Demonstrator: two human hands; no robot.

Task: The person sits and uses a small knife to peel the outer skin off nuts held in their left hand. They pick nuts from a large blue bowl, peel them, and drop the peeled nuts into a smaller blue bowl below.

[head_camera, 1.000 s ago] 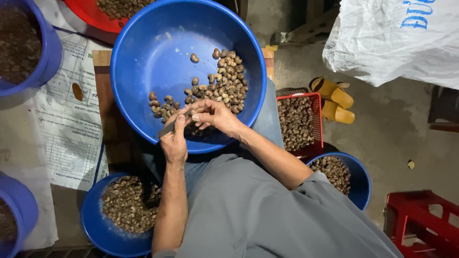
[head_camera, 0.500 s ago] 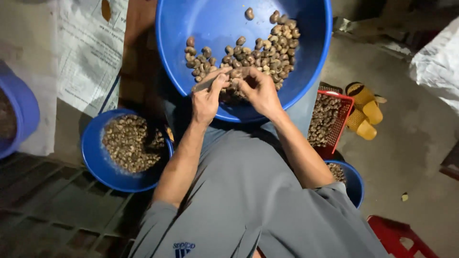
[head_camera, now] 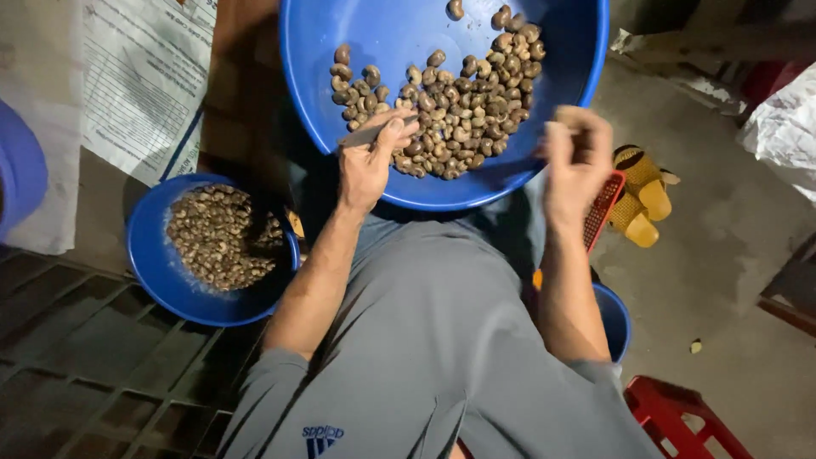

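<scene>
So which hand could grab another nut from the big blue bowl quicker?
Probably the left hand: it rests on the nuts inside the big blue bowl. The right hand is off beside the rim.

Large blue basin (head_camera: 340, 51) sits at top centre, holding a heap of brown nuts (head_camera: 459, 102); left hand (head_camera: 370, 161) rests at the basin's near rim, gripping a thin tool (head_camera: 374, 133) whose tip lies among the nuts; right hand (head_camera: 578, 157) is blurred, raised over the basin's right edge, its contents not discernible; small blue bowl (head_camera: 153, 272) of pale kernels (head_camera: 221, 238) lies to the left on the floor; red crate (head_camera: 605, 208) and yellow sandals (head_camera: 642, 191) lie to the right; printed paper (head_camera: 140, 85) lies upper left.
</scene>
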